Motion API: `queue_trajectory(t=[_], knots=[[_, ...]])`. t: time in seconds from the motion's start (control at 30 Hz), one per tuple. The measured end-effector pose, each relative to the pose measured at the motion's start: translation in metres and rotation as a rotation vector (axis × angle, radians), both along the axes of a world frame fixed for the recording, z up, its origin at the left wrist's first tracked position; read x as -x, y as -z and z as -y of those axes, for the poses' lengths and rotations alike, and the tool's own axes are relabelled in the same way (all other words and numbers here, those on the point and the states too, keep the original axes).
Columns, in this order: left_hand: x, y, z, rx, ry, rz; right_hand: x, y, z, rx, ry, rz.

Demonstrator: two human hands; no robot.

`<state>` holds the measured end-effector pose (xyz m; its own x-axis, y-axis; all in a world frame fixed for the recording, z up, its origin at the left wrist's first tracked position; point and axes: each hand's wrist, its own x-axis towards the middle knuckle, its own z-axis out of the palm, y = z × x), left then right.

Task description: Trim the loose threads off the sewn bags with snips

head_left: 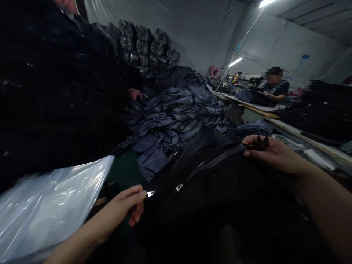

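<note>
A black jacket (209, 190) with a shiny zip lies spread in front of me and fills the lower middle of the view. My left hand (121, 209) pinches a metal zip pull (150, 193) at the jacket's lower front. A second metal zip slider (179, 187) sits just to its right. My right hand (275, 154) grips the jacket's upper edge at a dark pointed corner (261, 143). A sheet of transparent plastic film (46, 209) lies beside my left hand, its edge a short way off.
A heap of navy garments (170, 121) lies beyond the jacket, with stacked black bundles (145, 47) behind it. A dark pile (55, 91) looms at left. On the right, a co-worker (272, 86) sits at a long work table (247, 104), near more black garments (316, 110).
</note>
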<state>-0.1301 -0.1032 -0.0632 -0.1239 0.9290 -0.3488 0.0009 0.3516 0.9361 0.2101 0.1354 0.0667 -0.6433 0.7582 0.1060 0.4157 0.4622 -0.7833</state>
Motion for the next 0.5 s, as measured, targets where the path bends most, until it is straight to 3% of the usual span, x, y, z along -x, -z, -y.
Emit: queue_trajectory(t=[0.13,0.2,0.23,0.33,0.43,0.5], knots=[[0.009,0.086,0.036,0.267,-0.089,0.129,-0.010,0.014,-0.024,-0.040,0.109,-0.011],[0.008,0.115,0.048,0.300,-0.125,0.183,-0.012,0.019,-0.030,-0.060,0.133,0.002],[0.008,0.123,0.051,0.283,-0.122,0.171,-0.011,0.021,-0.030,-0.071,0.145,0.003],[0.011,0.120,0.044,0.160,-0.098,-0.089,-0.007,0.021,-0.027,-0.107,0.198,0.001],[0.008,0.101,0.024,-0.054,-0.244,-0.518,-0.007,0.021,-0.024,-0.177,0.249,0.057],[-0.006,0.094,0.009,-0.237,-0.260,-0.671,-0.009,0.019,-0.021,-0.294,0.296,0.122]])
